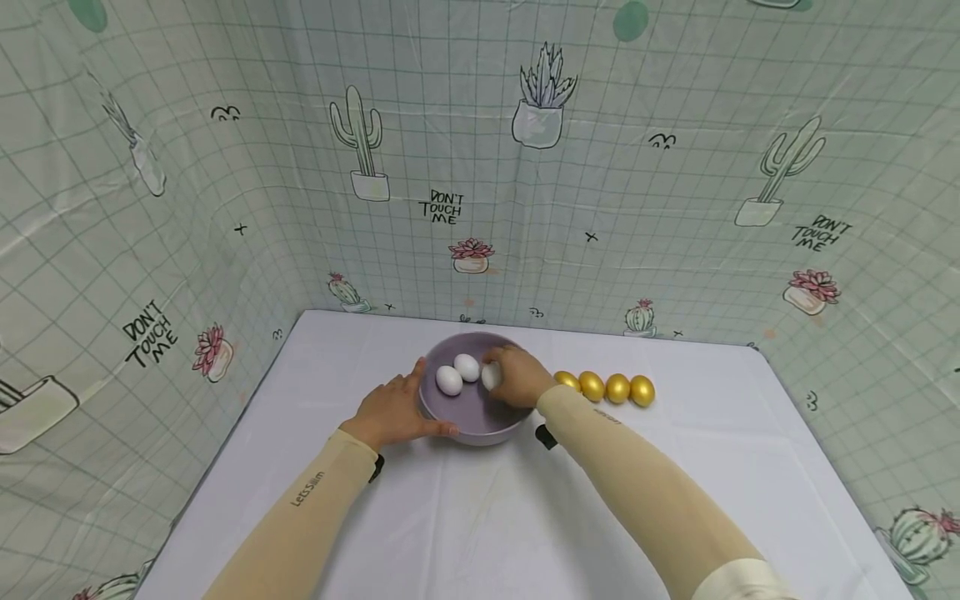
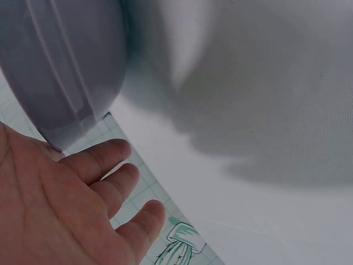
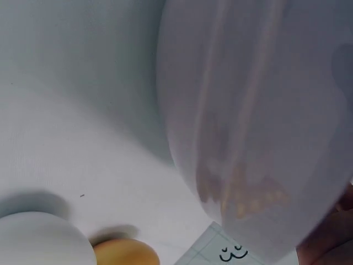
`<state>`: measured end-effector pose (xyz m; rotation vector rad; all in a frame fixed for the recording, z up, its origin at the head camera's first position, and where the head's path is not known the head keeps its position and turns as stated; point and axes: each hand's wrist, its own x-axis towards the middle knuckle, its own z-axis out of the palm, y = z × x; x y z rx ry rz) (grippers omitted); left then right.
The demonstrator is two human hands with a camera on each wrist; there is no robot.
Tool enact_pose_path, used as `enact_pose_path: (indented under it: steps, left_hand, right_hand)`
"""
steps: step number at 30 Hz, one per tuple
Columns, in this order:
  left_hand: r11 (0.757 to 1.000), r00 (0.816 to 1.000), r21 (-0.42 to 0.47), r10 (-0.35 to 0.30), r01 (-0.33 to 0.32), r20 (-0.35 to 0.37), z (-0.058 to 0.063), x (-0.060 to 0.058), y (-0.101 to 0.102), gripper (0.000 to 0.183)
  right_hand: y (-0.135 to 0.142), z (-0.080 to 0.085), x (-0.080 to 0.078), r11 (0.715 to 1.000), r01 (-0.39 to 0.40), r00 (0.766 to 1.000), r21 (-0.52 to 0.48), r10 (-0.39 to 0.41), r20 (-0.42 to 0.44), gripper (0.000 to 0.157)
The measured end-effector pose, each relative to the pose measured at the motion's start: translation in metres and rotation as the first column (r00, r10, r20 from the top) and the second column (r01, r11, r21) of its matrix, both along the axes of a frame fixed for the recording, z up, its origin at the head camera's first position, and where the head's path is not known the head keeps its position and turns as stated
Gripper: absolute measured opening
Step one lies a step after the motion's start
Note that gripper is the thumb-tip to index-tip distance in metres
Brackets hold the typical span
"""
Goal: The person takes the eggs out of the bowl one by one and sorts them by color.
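A purple bowl (image 1: 472, 427) stands on the table between both hands, with two white eggs (image 1: 449, 381) lying inside at its left. My left hand (image 1: 393, 408) rests against the bowl's left side, thumb and index finger spread along the rim. Its other fingers (image 2: 113, 185) extend loosely beside the bowl in the left wrist view. Reaching over the right rim, my right hand (image 1: 521, 379) grips another white egg (image 1: 491, 376) inside the bowl. The bowl's outer wall (image 3: 253, 110) hides that grip in the right wrist view.
Several golden eggs (image 1: 617, 388) stand in a row right of the bowl, partly behind the right forearm. The right wrist view shows a white egg (image 3: 44, 240) beside a golden one (image 3: 127, 254). A white cloth (image 1: 465, 525) covers the table; a printed curtain (image 1: 600, 192) surrounds it.
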<state>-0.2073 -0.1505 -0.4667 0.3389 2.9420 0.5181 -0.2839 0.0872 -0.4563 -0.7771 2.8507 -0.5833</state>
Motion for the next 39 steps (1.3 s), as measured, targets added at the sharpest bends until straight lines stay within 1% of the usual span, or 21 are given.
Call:
enact_pose_path:
  steps: [8,15,22,32,39]
  left_hand:
    - [1.0,1.0,0.005,0.004,-0.004,-0.004,0.003,0.002,0.001,0.134]
    - [1.0,1.0,0.014,0.006,-0.006,0.002,0.001,0.002,0.0,0.134]
    - [1.0,1.0,0.02,0.012,-0.012,0.012,0.001,0.002,-0.001,0.135]
    - [1.0,1.0,0.012,0.016,-0.016,0.025,0.0,0.001,0.0,0.134]
    - [1.0,1.0,0.014,0.016,-0.017,0.023,0.001,0.001,0.001,0.134]
  right_hand:
    - [0.009,0.009,0.001,1.0,-0.012,0.999,-0.024,0.011,-0.032,0.053]
    - [0.022,0.023,0.008,0.998,-0.036,0.998,-0.043,0.034,-0.051,0.05]
    - [0.034,0.031,0.013,0.995,-0.056,0.995,-0.082,0.049,-0.083,0.05]
    - [0.055,0.041,0.023,0.994,-0.036,0.997,-0.105,0.028,-0.072,0.054]
    - [0.074,0.041,0.025,0.991,-0.028,0.996,-0.128,0.016,-0.093,0.053]
